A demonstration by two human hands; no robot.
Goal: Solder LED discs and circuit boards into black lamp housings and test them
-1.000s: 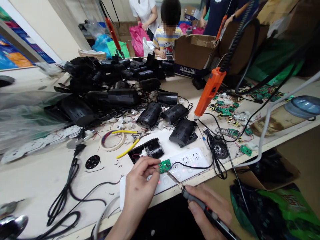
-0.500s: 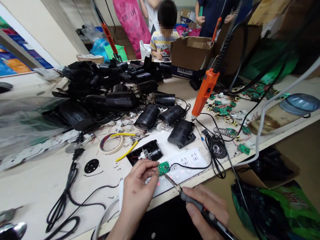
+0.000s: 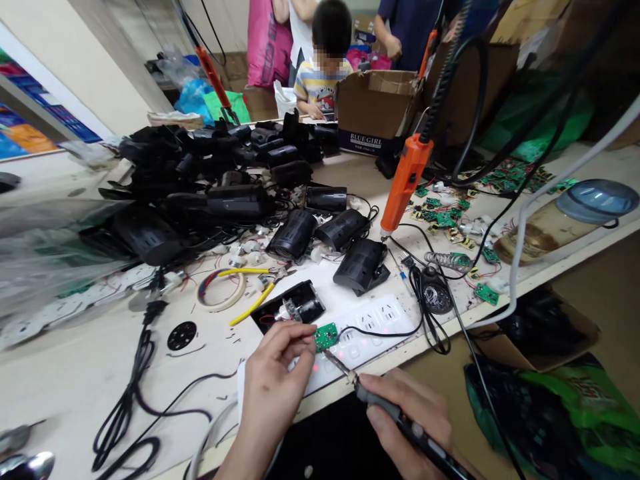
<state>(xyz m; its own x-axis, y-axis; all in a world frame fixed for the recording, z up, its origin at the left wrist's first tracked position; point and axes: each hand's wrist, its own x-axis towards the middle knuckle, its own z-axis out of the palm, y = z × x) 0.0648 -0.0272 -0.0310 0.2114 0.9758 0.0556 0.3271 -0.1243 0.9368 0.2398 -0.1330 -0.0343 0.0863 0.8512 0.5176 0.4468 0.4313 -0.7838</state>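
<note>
Fingers of the left hand (image 3: 273, 383) pinch a small green circuit board (image 3: 326, 335) by its left edge, holding it just above the white power strip (image 3: 380, 317) near the front edge of the surface (image 3: 70, 363). The right hand (image 3: 413, 417) is closed around the grip of a soldering iron (image 3: 400, 420), whose metal tip points up and left and meets the lower edge of the circuit board. A black cord (image 3: 380, 331) runs from beside the board across the power strip to a coil of cable (image 3: 433, 300) on the right.

Just behind the board lies an open black housing (image 3: 295, 307) with a small motor showing inside. Left of it sit yellow-handled pliers (image 3: 253, 293) and a roll of tape (image 3: 220, 290). Farther back, many black plastic shells (image 3: 200, 180) are heaped together, with three more (image 3: 345, 230) lying apart, nearer the middle. An orange power screwdriver (image 3: 403, 187) hangs on a coiled cable above the surface, and loose green boards (image 3: 443, 217) are scattered to its right. A cardboard box (image 3: 377, 110) stands at the far edge, with a seated person in a striped shirt (image 3: 315, 80) just beside it and two others standing behind.
</note>
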